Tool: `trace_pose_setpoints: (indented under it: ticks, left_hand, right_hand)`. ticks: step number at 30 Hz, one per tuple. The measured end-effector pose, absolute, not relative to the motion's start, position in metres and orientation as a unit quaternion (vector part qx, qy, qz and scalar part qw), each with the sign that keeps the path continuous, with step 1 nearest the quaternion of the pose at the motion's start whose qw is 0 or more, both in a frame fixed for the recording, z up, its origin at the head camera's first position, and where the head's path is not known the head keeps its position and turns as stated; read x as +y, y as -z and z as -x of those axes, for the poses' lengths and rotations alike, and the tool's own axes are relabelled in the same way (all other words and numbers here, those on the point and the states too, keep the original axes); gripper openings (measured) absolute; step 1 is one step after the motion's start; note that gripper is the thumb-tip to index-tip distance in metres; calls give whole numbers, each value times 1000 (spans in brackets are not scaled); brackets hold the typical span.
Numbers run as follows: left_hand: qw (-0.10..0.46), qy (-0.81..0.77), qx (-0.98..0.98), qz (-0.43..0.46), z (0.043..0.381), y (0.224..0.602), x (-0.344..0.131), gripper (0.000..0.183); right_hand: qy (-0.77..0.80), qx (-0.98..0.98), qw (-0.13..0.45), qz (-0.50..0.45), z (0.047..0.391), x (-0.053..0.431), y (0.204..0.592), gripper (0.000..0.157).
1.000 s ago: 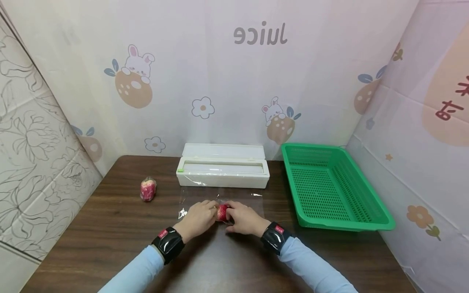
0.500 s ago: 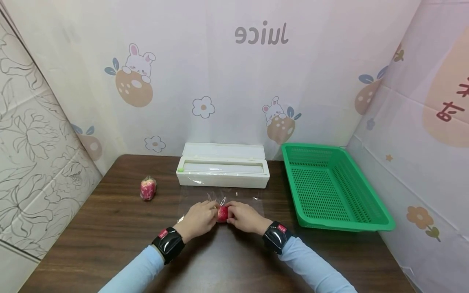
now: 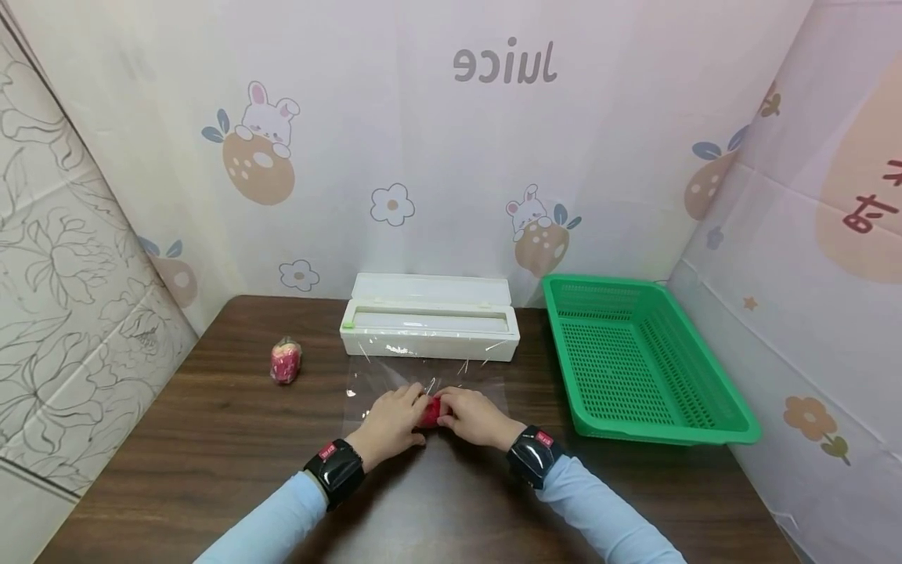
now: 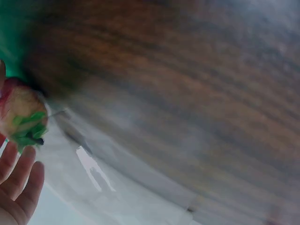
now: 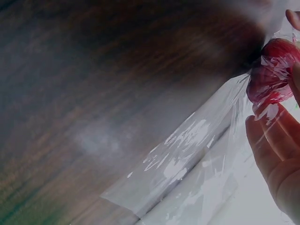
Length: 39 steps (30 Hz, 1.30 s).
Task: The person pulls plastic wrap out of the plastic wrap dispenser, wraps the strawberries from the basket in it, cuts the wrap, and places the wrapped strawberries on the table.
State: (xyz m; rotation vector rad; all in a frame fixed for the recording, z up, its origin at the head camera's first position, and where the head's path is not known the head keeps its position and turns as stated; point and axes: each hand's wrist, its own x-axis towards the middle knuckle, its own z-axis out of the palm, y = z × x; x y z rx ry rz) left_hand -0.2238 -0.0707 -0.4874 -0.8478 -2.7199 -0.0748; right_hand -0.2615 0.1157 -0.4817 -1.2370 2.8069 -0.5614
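Between both hands is a red fruit (image 3: 430, 413) with film around it. Its pale top and green leaves (image 4: 29, 125) face the left wrist camera. The left hand (image 3: 392, 419) holds it from the left, fingers over its far side and thumb on the near side. From the right, the right hand (image 3: 475, 417) grips it between thumb and fingers; clear film clings to its red skin (image 5: 274, 70) in the right wrist view. A sheet of cling film (image 3: 369, 384) runs from the fruit back to a white cling film dispenser (image 3: 430, 345) with its lid up.
A second red fruit (image 3: 285, 361), wrapped in film, lies on the brown table (image 3: 211, 439) at left. At the right stands a green plastic basket (image 3: 574, 392). Printed curtains (image 3: 451, 157) hang behind and beside the table.
The fruit in the hands has been turned and wrapped further in film. The left hand has shifted slightly right and spread its thumb; the right hand has closed in on the fruit.
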Motion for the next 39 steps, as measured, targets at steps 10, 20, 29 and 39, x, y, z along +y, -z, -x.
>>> trace_pose_setpoints:
  ticks: [10, 20, 29, 39]
  left_hand:
    - [152, 96, -938, 296, 233, 489, -75, 38]
    - [67, 186, -935, 295, 244, 487, -82, 28]
    - [-27, 256, -927, 273, 252, 478, -85, 25]
    - [-79, 304, -915, 253, 263, 477, -89, 20]
  right_hand:
    - [208, 897, 22, 389, 266, 116, 484, 10]
    - [247, 895, 37, 369, 270, 116, 485, 11]
    - [290, 896, 69, 330, 271, 118, 482, 13]
    - [164, 858, -134, 469, 262, 111, 475, 15]
